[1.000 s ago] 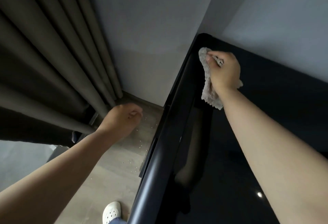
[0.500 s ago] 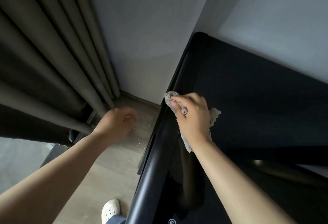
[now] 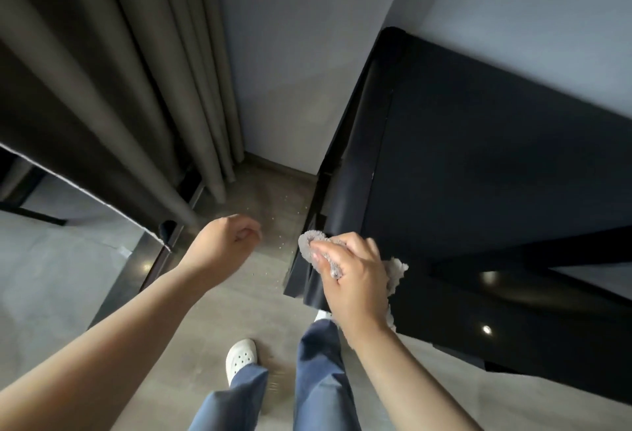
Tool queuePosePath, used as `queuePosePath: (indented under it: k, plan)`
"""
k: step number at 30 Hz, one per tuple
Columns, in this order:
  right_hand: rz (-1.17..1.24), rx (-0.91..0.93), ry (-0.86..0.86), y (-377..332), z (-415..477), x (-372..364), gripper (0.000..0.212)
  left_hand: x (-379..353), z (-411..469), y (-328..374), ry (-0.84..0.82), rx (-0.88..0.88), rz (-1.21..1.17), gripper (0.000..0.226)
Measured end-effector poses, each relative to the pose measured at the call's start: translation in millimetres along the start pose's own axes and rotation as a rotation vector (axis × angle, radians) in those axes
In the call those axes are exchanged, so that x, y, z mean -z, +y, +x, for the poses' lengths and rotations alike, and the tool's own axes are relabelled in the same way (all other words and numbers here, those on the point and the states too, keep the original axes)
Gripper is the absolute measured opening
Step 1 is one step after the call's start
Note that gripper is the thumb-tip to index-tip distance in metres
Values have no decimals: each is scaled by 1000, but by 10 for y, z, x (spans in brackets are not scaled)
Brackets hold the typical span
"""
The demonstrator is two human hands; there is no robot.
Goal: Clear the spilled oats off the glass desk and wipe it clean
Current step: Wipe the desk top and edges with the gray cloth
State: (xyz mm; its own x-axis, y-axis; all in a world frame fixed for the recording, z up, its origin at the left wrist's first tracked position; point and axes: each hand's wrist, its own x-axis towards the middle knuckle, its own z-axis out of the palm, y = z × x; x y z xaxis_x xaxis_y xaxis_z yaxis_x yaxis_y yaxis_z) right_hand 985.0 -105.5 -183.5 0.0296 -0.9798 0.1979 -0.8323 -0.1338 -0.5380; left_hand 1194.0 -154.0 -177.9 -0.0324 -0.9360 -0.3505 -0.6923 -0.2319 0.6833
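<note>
Pale oat flakes (image 3: 281,225) dot the floor (image 3: 239,311) beside the glass desk (image 3: 478,174), at 11 o'clock from the grey cloth (image 3: 307,246). That cloth has slid from the desk's far corner along its left edge to the near corner, overhanging it. The right hand (image 3: 354,276) clutches it, fingers bunched round the fabric. At 9 o'clock the left hand (image 3: 222,242) stays curled in a loose fist

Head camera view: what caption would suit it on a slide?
Right hand grips a grey cloth at the near corner of the black glass desk; pale specks, likely oats, dot the floor.
</note>
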Motion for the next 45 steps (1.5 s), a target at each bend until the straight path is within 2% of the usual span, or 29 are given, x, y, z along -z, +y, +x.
queuePosePath:
  k: [5, 7, 10, 12, 13, 15, 19, 21, 23, 24, 26, 29, 31, 34, 36, 40, 45]
  plan:
    - [192, -36, -195, -287, -497, 267, 25, 135, -398, -99, -15, 20, 31, 14]
    - [161, -64, -100, -201, -300, 436, 23, 169, -481, -120, -1, 33, 42, 14]
    - [96, -322, 106, 152, 322, 513, 18, 154, -525, -118, 28, 50, 39, 14]
    - [50, -451, 131, 268, 490, 390, 18, 108, -537, -111, 29, 55, 43, 15]
    - [-38, -453, 112, 254, 430, 293, 18, 79, -541, -105, 25, 58, 45, 15]
    - [-160, -312, 85, 126, 98, 130, 18, 43, -564, -89, 22, 66, 41, 14]
    - [-56, -119, -32, -104, -516, 166, 10, 53, -661, -32, 25, 91, 20, 15]
    - [-1, -70, -220, -211, -658, 230, 6, 95, -741, 23, 23, 101, 14, 17]
    - [12, -26, -379, -333, -695, 278, 14, 173, -835, 83, 19, 115, 7, 17]
    - [12, -19, -369, -393, -672, 305, 14, 228, -881, 107, 26, 118, 10, 17]
    - [-5, -54, -227, -443, -593, 342, 4, 339, -975, 127, 42, 112, 29, 15]
    - [-79, -192, -102, -444, -524, 331, 25, 473, -1149, 125, 37, 101, 80, 16]
    - [-85, -256, -117, -478, -582, 307, 25, 519, -1259, 112, 9, 88, 116, 17]
    - [17, -275, -234, -620, -626, 289, 5, 609, -1359, 87, -33, 69, 167, 22]
    - [120, -293, -273, -763, -652, 365, 13, 683, -1389, 111, -45, 60, 201, 23]
    - [216, -425, -16, -868, -635, 728, 8, 749, -1405, 292, -45, 27, 205, 18]
    - [311, -498, 237, -648, -778, 1356, 7, 635, -1409, 837, -55, -110, 109, 16]
